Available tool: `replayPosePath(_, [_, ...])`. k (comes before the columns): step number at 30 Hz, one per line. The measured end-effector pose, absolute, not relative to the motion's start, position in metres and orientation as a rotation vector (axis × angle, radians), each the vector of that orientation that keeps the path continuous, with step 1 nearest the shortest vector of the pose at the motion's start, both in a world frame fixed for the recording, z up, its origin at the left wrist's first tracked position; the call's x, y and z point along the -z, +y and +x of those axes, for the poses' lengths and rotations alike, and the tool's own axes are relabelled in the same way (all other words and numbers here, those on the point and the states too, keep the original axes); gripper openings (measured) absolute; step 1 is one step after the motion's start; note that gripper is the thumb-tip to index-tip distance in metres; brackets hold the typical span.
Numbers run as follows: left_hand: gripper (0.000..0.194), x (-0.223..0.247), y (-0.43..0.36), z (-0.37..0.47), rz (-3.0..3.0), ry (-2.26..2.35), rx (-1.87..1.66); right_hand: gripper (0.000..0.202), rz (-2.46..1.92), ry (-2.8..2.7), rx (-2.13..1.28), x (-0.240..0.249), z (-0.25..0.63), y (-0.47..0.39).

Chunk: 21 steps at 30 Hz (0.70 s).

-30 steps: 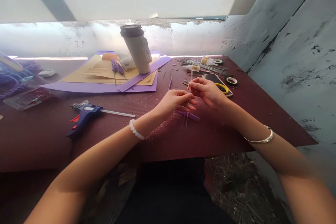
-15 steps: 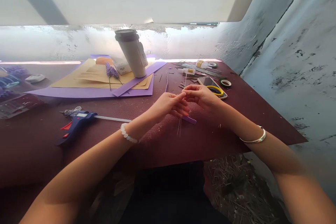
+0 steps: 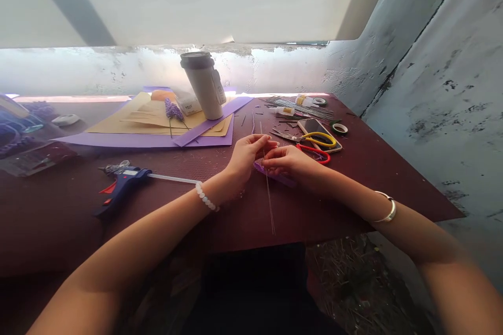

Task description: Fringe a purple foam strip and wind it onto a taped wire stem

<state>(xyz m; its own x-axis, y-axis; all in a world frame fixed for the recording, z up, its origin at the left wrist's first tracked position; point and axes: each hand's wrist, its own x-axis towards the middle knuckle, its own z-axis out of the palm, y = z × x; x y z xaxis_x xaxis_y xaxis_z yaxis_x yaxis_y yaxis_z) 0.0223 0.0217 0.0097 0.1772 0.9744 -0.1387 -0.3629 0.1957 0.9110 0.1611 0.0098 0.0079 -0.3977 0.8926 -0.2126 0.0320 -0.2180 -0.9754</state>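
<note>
Thin wires (image 3: 270, 204) stand nearly vertical at the frame's centre, pinched by the right hand's (image 3: 288, 161) fingertips; the left hand (image 3: 244, 158) curls beside them, its grip unclear. Behind lies a purple strip (image 3: 281, 178); right of centre, scissors (image 3: 303, 139) overlap a phone (image 3: 312, 125); farther, upper centre, stands a lidded cup (image 3: 206, 91).

Pale light is strongest low on the far wall (image 3: 149, 70), where glare bleaches the surface and a bright strip lines the back of the tabletop (image 3: 365, 183). Haze softens the clear plastic box (image 3: 37, 158) at far left. The floor (image 3: 349, 293) sinks into near-darkness. Wide-angle distortion stretches the left arm (image 3: 149, 227) and right arm (image 3: 408, 220), the 2 softening toward the bottom corners. The thin wires (image 3: 270, 204) show faintly.
</note>
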Motion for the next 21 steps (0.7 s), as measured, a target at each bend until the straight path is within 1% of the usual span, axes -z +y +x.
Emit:
replayPosePath(2, [0.018,-0.01,0.025,0.021,0.815,0.908,-1.121,0.015,-1.171,-1.497,-1.625,-0.01,0.164,0.013])
replayPosePath(5, [0.023,-0.011,0.032,0.018,0.745,0.941,-1.108,0.005,-1.234,-1.664,-1.422,-0.015,0.175,0.024])
replayPosePath(6, [0.024,-0.011,0.034,0.017,0.734,0.951,-1.101,0.005,-1.26,-1.681,-1.304,-0.017,0.181,0.029])
replayPosePath(9, [0.023,-0.009,0.037,0.017,0.74,0.958,-1.054,0.015,-1.354,-1.688,-0.919,-0.021,0.203,0.05])
replayPosePath(12, [0.022,-0.008,0.034,0.018,0.771,0.934,-1.015,0.024,-1.626,-1.643,-0.503,-0.024,0.235,0.07])
replayPosePath(14, [0.02,-0.009,0.032,0.019,0.788,0.915,-1.012,0.024,-1.862,-1.602,-0.208,-0.024,0.257,0.08])
replayPosePath(16, [0.019,-0.011,0.029,0.019,0.793,0.904,-1.011,0.019,-2.084,-1.595,0.061,-0.022,0.277,0.087])
replayPosePath(18, [0.021,-0.013,0.027,0.019,0.787,0.903,-1.002,0.021,-2.259,-1.644,0.187,-0.017,0.291,0.092])
replayPosePath(20, [0.024,-0.014,0.026,0.019,0.765,0.913,-1.003,0.03,-2.378,-1.663,0.159,-0.013,0.299,0.094])
replayPosePath(21, [0.025,-0.014,0.026,0.019,0.735,0.916,-1.01,0.031,-2.402,-1.668,0.137,-0.011,0.301,0.095])
